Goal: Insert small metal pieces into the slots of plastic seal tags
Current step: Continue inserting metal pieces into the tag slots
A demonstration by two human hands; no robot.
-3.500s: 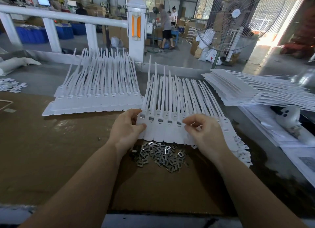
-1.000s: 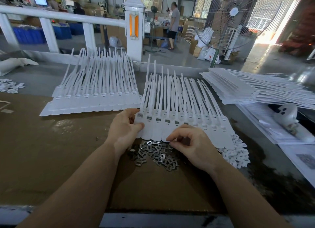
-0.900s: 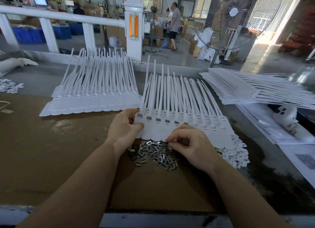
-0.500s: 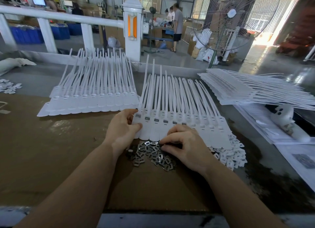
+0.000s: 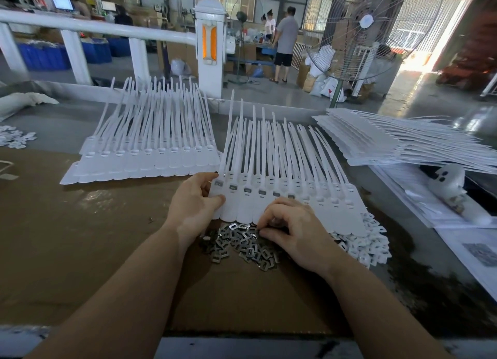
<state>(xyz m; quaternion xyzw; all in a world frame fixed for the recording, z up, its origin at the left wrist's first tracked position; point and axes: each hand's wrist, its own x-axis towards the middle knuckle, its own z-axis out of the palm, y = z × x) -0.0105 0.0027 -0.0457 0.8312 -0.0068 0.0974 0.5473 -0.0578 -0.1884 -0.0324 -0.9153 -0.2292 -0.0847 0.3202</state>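
Left hand (image 5: 192,202) grips left edge of seal tag row (image 5: 285,197). Right hand (image 5: 293,231), fingers curled, picks at metal pieces (image 5: 239,241) just below row; grasp unclear.

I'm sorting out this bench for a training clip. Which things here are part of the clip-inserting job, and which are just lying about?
In the job:
- white plastic seal tag sheet, gripped at its edge by the left hand
- pile of small silver metal pieces, right hand picking there

Lying about:
- second white tag sheet
- stacked white tag sheets
- loose white plastic bits
- grey pedestal fan
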